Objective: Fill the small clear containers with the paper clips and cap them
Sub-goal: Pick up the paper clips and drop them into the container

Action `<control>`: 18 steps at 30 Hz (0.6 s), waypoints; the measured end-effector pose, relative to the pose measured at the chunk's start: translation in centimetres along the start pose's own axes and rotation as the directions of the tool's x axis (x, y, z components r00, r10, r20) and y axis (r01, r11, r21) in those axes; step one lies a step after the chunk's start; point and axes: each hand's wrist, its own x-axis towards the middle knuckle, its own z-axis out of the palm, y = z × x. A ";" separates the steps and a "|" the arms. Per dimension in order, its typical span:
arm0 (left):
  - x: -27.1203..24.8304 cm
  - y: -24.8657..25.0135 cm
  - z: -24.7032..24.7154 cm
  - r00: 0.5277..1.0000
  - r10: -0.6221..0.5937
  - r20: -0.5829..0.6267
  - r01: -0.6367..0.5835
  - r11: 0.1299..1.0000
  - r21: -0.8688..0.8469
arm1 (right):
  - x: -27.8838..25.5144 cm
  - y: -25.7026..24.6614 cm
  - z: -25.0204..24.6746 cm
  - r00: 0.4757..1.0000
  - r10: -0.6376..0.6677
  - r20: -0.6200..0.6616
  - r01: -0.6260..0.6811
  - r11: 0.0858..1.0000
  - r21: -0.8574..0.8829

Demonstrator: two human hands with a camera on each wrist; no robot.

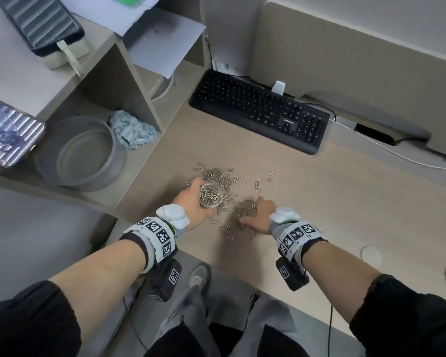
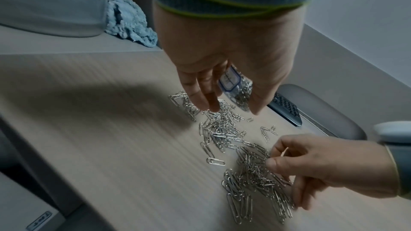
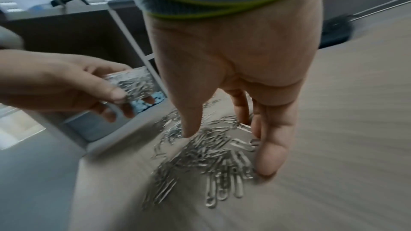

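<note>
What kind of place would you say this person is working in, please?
Most likely an office desk: a black keyboard lies against a partition panel, with loose papers on the shelf unit beside it.

Wood desk (image 1: 345, 202) w/ shelf unit (image 1: 129, 81), partition (image 1: 358, 47).

The head view is evenly and softly lit, with no hard glare on the tabletop (image 1: 319, 202); a faint shadow lies beside the paper clips (image 1: 232, 202) under the hands. Its edges bend with wide-angle distortion, and the near right corner is smeared. The phone screen (image 1: 8, 135) at the left reflects bright stripes. The left wrist view is dim and bluish, with a broad dark shadow across the near left tabletop and darkened corners. The right wrist view is brighter but blurred by motion: the clips streak, and the wood grain smears toward the right edge.
</note>
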 end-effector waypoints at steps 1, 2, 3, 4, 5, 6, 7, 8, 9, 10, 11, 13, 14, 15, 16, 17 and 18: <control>0.0 -0.3 -0.1 1.000 -0.011 -0.002 0.011 1.000 -0.003 | 0.2 -0.8 0.4 1.000 -0.026 -0.008 0.025 0.997 -0.079; 0.0 -0.4 -0.2 1.000 -0.018 -0.001 0.018 1.000 -0.004 | 0.2 -1.5 0.8 0.999 -0.044 -0.007 0.042 0.988 -0.146; 0.0 -0.5 -0.3 1.000 -0.019 0.000 0.019 1.000 -0.008 | 0.1 -2.1 1.1 0.998 -0.056 -0.002 0.055 0.980 -0.193; 0.0 -0.5 -0.4 1.000 -0.022 0.002 0.022 1.000 -0.014 | 0.2 -2.8 1.5 0.998 -0.058 0.006 0.058 0.971 -0.230; -0.1 -0.7 -0.5 1.000 -0.022 0.003 0.022 0.999 -0.025 | 0.4 -3.4 1.9 0.998 -0.060 0.011 0.061 0.963 -0.264; -0.1 -0.7 -0.6 1.000 -0.026 0.005 0.026 0.999 -0.030 | 0.6 -3.8 2.2 0.998 -0.059 0.017 0.061 0.956 -0.288; -0.1 -0.8 -0.6 1.000 -0.027 0.003 0.027 0.999 -0.030 | 0.9 -4.2 2.5 0.998 -0.058 0.018 0.060 0.954 -0.293; -0.1 -0.9 -0.6 1.000 -0.028 0.000 0.028 0.999 -0.026 | 1.1 -4.4 2.6 0.998 -0.055 0.024 0.059 0.958 -0.282; 0.0 -1.1 -0.6 1.000 -0.031 -0.002 0.031 0.999 -0.025 | 1.4 -4.7 2.6 0.998 -0.057 0.033 0.064 0.959 -0.276; 0.0 -1.3 -0.6 0.999 -0.036 0.001 0.036 0.999 -0.025 | 1.6 -4.8 2.4 0.997 -0.060 0.041 0.070 0.955 -0.287; 0.1 -1.4 -0.6 0.999 -0.037 0.005 0.037 0.999 -0.024 | 1.8 -4.7 2.2 0.997 -0.064 0.047 0.075 0.952 -0.296; 0.2 -1.6 -0.5 0.999 -0.038 0.015 0.038 0.999 -0.023 | 2.0 -4.4 1.7 0.995 -0.071 0.064 0.087 0.954 -0.287; 0.3 -1.6 -0.4 0.999 -0.039 0.024 0.040 0.999 -0.022 | 2.1 -4.2 1.5 0.994 -0.076 0.074 0.094 0.951 -0.293; 0.3 -1.6 -0.3 0.998 -0.043 0.034 0.043 0.999 -0.015 | 2.0 -3.9 1.2 0.994 -0.078 0.073 0.097 0.949 -0.301; 0.3 -1.5 -0.2 0.998 -0.049 0.044 0.049 0.999 -0.002 | 1.9 -3.5 0.9 0.995 -0.079 0.067 0.096 0.951 -0.295; 0.3 -1.5 0.0 0.997 -0.053 0.051 0.052 0.999 0.012 | 2.0 -3.2 0.6 0.995 -0.074 0.060 0.087 0.960 -0.267; 0.3 -1.5 0.2 0.997 -0.052 0.056 0.051 0.998 0.025 | 2.0 -2.9 0.3 0.997 -0.063 0.055 0.074 0.971 -0.227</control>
